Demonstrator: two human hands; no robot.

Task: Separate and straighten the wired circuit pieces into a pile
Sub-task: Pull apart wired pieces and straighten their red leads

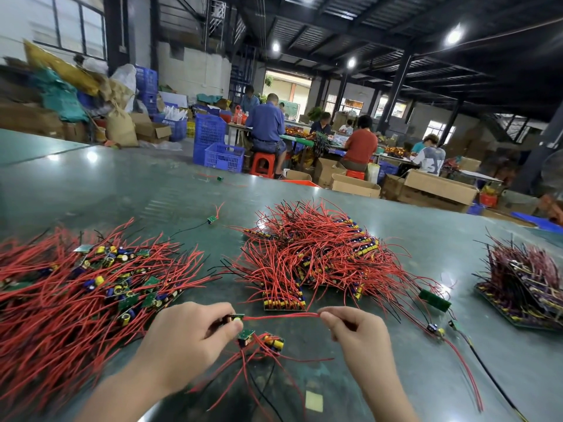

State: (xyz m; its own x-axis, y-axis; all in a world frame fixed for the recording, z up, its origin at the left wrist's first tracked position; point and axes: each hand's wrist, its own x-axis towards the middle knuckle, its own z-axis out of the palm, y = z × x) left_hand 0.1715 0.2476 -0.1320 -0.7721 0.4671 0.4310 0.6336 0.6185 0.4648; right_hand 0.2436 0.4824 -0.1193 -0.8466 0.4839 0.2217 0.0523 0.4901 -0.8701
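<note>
Just above the worktop (396,239), our left hand (185,336) pinches a circuit piece (236,318) and our right hand (356,333) pinches its red wire (280,315) taut between them — risk: overpulling could tear the solder joint, or snag the loose pieces (265,341) below.

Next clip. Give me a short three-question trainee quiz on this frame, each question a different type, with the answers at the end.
1. True or false: the left hand pinches a small circuit board.
2. What does the right hand hold? A) red wire B) black wire C) nothing
3. Fill in: the red wire between the hands runs ____ (taut or slack).

Key: 1 true. 2 A. 3 taut. Loose pieces lie in the big pile on the left; another heap sits mid-table.
</note>
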